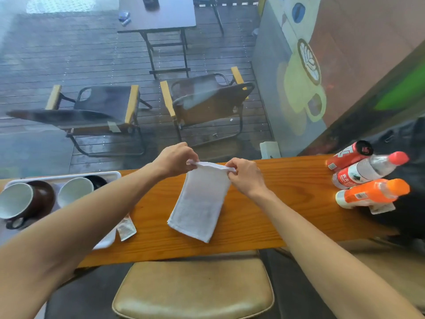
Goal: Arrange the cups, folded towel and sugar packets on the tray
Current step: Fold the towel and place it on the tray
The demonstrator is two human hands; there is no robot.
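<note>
A white towel [199,203] lies lengthwise on the wooden counter [287,203], its far edge lifted. My left hand [176,158] pinches the far left corner and my right hand [245,174] pinches the far right corner. At the left stands a white tray [108,174], partly hidden by my left forearm. On it lie two dark cups with white insides, one at the far left [21,201] and one beside it [74,191], both tipped on their sides. A sugar packet [126,229] rests at the tray's near right corner.
Three plastic bottles stand at the counter's right end: a red one [349,155], a clear one with a red cap [370,169] and an orange one [372,192]. A padded stool [195,288] sits below the counter. Glass fronts the counter's far edge.
</note>
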